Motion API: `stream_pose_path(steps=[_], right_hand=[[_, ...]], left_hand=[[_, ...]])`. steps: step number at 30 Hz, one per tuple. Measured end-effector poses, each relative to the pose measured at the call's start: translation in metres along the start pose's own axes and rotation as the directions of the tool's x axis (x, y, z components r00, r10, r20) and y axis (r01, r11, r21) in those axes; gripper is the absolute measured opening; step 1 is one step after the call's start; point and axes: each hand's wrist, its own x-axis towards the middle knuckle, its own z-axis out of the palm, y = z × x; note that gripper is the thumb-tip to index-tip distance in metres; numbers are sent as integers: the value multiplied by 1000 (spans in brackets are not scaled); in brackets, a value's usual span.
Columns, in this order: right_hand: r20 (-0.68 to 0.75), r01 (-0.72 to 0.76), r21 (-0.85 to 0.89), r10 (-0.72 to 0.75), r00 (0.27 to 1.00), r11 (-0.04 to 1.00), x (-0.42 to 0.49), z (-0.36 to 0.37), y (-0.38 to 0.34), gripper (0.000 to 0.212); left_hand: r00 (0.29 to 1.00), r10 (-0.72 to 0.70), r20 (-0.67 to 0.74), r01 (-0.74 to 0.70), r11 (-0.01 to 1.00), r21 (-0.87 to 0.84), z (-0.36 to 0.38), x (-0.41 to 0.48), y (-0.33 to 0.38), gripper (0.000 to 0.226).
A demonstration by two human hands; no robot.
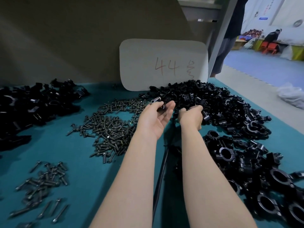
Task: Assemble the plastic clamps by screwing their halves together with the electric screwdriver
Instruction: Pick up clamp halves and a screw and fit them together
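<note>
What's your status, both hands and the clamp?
Left hand pinches clamp half. Right hand in clamp-half pile, grip unclear. Black cable between forearms, nothing blocking.

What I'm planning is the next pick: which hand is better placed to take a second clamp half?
Right. The right hand rests in the pile of clamp halves, fingers curled among them; the left hand holds a clamp half.

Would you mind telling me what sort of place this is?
Probably a small factory's assembly bench: heaps of black clamp halves, loose screws on the teal bench top, and a white card marked 44.
</note>
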Motion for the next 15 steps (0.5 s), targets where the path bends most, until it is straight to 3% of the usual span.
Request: stream_pose_path(steps=[3,7,11,15], right_hand=[[7,75,297,-81,997,952,-14,-8,-6,26],[226,-26,692,-183,957,721,-44,-25,-21,25],[415,-90,769,-387,824,633,-89,-37,-20,25],[534,-90,751,-522,665,654,-129,-37,-11,30]], left_hand=[[998,47,-42,-47,999,5,-1,-4,1,14],[985,132,-112,-130,991,21,-8,-18,12,11],[956,234,-180,-219,971,96,-29,-49,28,9],[920,310,-241,-276,947,165,-63,-85,41,28]])
